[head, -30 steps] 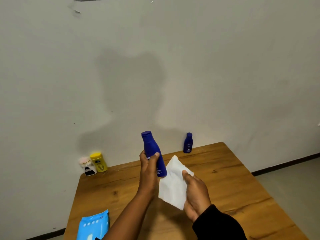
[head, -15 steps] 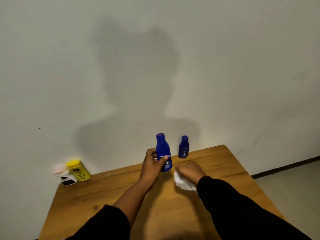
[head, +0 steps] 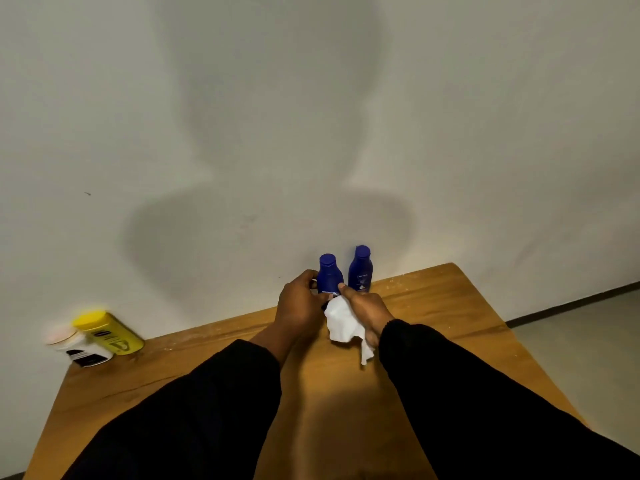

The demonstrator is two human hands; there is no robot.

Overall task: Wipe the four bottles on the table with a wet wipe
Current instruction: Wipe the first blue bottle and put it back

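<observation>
My left hand (head: 300, 303) grips a tall blue bottle (head: 329, 274) near the back of the wooden table (head: 450, 313), its lower half hidden behind my fingers. My right hand (head: 367, 310) holds a crumpled white wet wipe (head: 341, 323) against the bottle's base, thumb touching the bottle. A second, smaller blue bottle (head: 360, 270) stands upright just right of it by the wall. At the far left corner stand a yellow bottle (head: 109, 332) and a white bottle with a pale cap (head: 78, 348).
The table backs onto a plain wall (head: 311, 116). Its right edge drops to a grey floor (head: 588, 341). My black sleeves cover much of the table's front.
My left hand has carried the tall blue bottle back beside the smaller one. The wipe went from spread open to crumpled, and my right hand now presses it to the bottle.
</observation>
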